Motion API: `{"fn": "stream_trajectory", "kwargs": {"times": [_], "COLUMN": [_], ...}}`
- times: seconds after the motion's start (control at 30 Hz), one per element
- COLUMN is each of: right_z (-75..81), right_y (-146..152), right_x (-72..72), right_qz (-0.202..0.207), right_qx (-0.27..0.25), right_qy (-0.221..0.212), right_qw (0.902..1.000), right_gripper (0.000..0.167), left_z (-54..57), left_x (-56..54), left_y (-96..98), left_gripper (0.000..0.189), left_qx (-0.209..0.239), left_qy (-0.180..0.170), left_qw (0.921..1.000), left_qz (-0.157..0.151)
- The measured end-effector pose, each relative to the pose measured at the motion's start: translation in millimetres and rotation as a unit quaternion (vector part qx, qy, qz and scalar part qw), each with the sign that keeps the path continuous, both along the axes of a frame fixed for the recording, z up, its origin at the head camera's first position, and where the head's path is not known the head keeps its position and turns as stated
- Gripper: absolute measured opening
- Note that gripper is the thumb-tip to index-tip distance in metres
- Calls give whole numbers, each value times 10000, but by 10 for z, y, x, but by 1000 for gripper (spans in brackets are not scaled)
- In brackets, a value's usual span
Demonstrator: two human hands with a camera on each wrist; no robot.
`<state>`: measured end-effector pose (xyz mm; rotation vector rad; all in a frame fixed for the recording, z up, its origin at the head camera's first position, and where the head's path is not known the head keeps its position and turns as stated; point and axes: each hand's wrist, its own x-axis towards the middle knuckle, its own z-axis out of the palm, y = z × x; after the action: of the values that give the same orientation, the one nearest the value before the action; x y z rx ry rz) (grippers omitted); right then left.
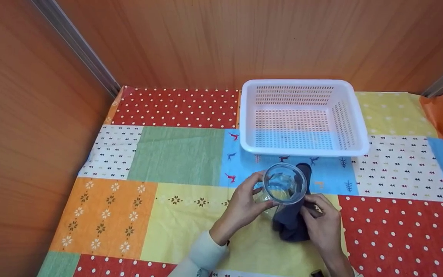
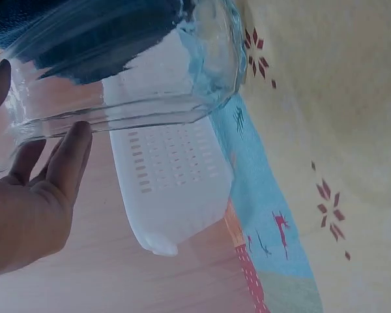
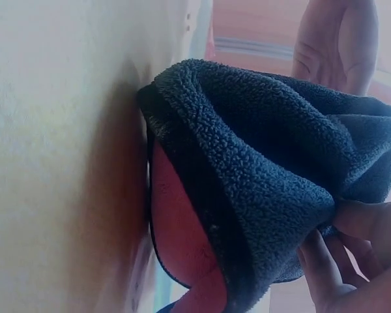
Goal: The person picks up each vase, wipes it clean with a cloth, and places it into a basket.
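Your left hand [image 1: 245, 202] grips the glass jar [image 1: 283, 184], your right hand [image 1: 324, 222] pinches the cloth [image 1: 290, 224], and tugging could slip the jar loose, though hidden fingers may secure it.

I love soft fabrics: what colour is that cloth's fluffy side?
The cloth is dark bluish grey on its fluffy side, seen best in the right wrist view.

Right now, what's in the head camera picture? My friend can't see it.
Someone's left grip holds a clear glass jar, and the right grip pinches a dark cloth close by. Beyond, a white plastic basket sits on a patchwork tablecloth.
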<state>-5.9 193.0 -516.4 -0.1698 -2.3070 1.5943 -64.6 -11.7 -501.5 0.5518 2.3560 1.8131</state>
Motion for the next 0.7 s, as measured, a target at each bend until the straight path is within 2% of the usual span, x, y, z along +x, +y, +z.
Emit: {"fn": "stream_trajectory", "kwargs": {"times": [0.17, 0.33, 0.47, 0.7], "right_z": [23, 49, 61, 44], "right_y": [6, -4, -40, -108], "right_x": [3, 11, 44, 71], "right_qz": [117, 100, -61, -370], "right_qx": [5, 40, 147, 334], "right_qy": [51, 188, 270, 298], "right_qw": [9999, 9998, 9995, 9983], "right_gripper": [32, 31, 33, 29], "left_z": [-1, -29, -59, -89], "left_x": [9, 50, 69, 87], "left_y": [2, 50, 89, 138], "left_gripper": [56, 56, 64, 66], "left_qx": [-344, -307, -162, -312], "left_qy": [262, 444, 479, 854], "left_qw": [9988, 9976, 9973, 9928], "left_qz": [212, 439, 528, 779]}}
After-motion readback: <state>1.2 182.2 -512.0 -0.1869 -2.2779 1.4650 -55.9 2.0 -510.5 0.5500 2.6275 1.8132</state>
